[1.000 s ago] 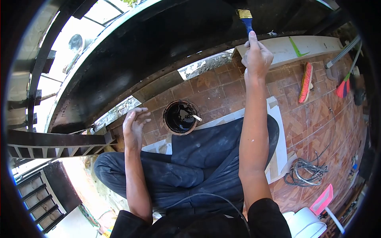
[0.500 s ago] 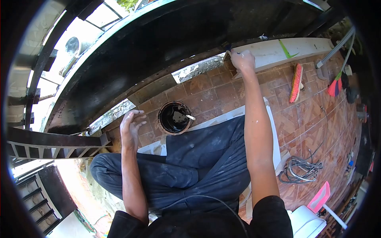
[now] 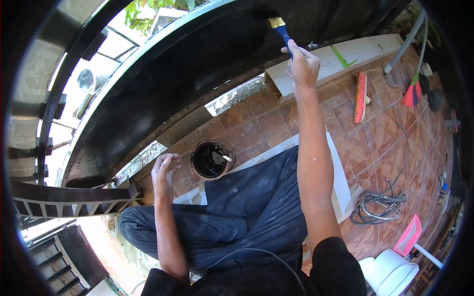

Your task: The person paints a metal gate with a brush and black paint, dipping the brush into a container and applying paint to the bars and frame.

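My right hand point(image 3: 303, 66) grips the handle of a blue paintbrush point(image 3: 282, 33). Its bristle end lies against the upper part of a large curved black panel point(image 3: 187, 64), which looks glossy in places. Loosely curled fingers, somewhat apart, show on my left hand point(image 3: 164, 173); it holds nothing and hovers above my folded leg. Just right of it stands a round pot point(image 3: 231, 166) with dark paint inside and a white stick point(image 3: 226, 158) leaning at its rim.
A pale board point(image 3: 321, 64) with a green leaf-like strip point(image 3: 342, 57) lies along the panel's base. On the tiled floor are a pink-red brush point(image 3: 361, 97), a coiled cable point(image 3: 377, 206), a white bucket point(image 3: 392, 271) and a pink dustpan point(image 3: 409, 236). Black metal framework point(image 3: 74, 201) stands at left.
My right hand has lifted from the panel's lower edge, bringing the paintbrush higher on its face. My left hand stays beside the pot, its fingers a little more curled. The view has shifted slightly.
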{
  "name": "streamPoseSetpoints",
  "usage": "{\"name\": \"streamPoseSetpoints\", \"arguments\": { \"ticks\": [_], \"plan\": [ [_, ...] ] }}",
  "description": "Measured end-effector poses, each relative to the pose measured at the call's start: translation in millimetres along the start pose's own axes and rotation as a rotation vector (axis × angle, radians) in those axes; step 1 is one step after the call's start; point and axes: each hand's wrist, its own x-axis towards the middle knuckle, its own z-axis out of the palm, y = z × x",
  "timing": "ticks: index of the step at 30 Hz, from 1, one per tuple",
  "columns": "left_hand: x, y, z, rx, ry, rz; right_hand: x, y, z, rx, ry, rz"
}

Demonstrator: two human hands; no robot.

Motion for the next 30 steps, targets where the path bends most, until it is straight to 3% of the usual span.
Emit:
{"name": "streamPoseSetpoints", "arguments": {
  "ticks": [4, 8, 18, 22, 26, 30],
  "plan": [
    [-0.5, -0.6, -2.0, -0.006, 0.002, 0.011, -10.3, -14.6, 10.4, 0.296, 0.136, 0.126],
    [1.0, -1.7, -3.8, -0.017, 0.008, 0.011, -9.4, 12.9, 30.9, -0.074, 0.159, -0.083],
    [0.8, -3.1, -6.3, -0.044, -0.004, 0.021, -98.4, 9.8, 76.9, -0.184, -0.356, -0.178],
    [-1.3, 0.5, -3.5, -0.033, 0.01, 0.02, -81.1, -1.3, 58.8, -0.225, -0.381, -0.096],
    [-0.9, 1.9, -2.7, -0.033, 0.014, 0.018, -40.0, 18.1, 42.8, 0.085, -0.091, 0.119],
    [-1.6, 2.6, -2.4, -0.015, 0.013, 0.026, -42.3, 19.4, 44.4, 0.01, 0.097, 0.068]
  ]
}}
